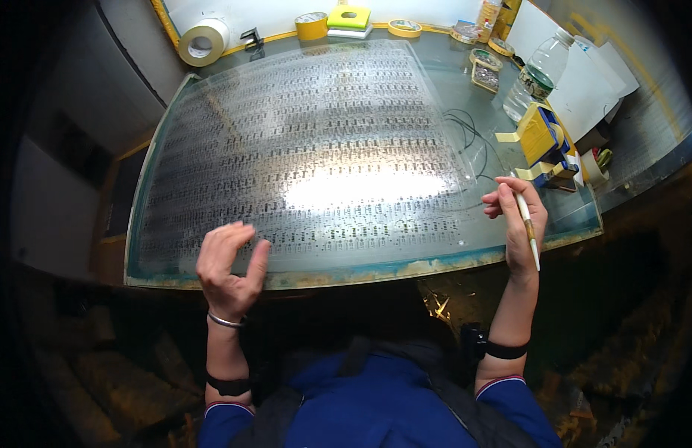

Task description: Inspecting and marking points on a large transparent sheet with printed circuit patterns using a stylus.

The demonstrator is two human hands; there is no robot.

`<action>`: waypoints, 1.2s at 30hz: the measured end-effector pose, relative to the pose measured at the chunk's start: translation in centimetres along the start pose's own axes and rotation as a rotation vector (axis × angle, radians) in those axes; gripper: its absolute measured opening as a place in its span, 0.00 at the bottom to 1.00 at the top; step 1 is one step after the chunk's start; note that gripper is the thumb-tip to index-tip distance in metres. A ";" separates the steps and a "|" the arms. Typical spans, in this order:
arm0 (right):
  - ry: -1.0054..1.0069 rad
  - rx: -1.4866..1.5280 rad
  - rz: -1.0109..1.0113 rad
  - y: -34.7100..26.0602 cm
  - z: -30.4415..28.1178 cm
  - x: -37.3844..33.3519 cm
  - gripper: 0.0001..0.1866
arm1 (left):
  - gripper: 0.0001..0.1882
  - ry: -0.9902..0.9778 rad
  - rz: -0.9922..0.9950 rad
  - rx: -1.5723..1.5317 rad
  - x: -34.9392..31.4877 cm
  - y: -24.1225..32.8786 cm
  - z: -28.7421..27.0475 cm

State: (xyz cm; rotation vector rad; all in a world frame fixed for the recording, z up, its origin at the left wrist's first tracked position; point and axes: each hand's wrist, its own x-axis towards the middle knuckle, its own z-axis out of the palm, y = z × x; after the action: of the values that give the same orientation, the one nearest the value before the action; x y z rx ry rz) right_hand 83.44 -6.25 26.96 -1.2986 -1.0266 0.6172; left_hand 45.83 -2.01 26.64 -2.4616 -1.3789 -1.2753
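The big clear sheet (346,112) with tiny dark marks lies flat on the tabletop (444,66). The left hand (230,267) is at its near left side, fingers curved, thumb apart, holding nothing. The right hand's (515,230) fingers pinch a thin white stick (527,216). This looks like a pause in careful work; touching the marks would mean reaching left with the stick.
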 end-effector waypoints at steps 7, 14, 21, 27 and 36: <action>0.006 0.007 -0.035 0.4 -0.3 0.0 0.10 | 0.36 -0.373 0.157 0.058 1.1 0.8 -1.2; 0.003 0.011 0.018 0.0 -0.1 -0.1 0.10 | 0.38 -0.335 0.169 -0.021 0.8 0.4 -1.2; -0.001 0.007 0.006 0.2 -0.1 0.0 0.10 | 0.31 -0.251 0.177 -0.059 0.1 0.5 -1.2; -0.011 0.033 0.034 0.0 -0.1 -0.1 0.10 | 0.23 -0.237 0.129 -0.070 -1.0 0.5 -1.7; -0.055 0.032 -0.001 0.0 -0.2 -0.5 0.09 | 0.11 -0.211 0.048 -0.115 -1.4 1.1 -1.6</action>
State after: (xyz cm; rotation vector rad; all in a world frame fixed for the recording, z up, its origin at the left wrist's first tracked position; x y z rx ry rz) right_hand 83.44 -6.76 26.88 -1.2596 -1.0584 0.6696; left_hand 45.26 -4.28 27.10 -2.7590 -1.3119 -1.1432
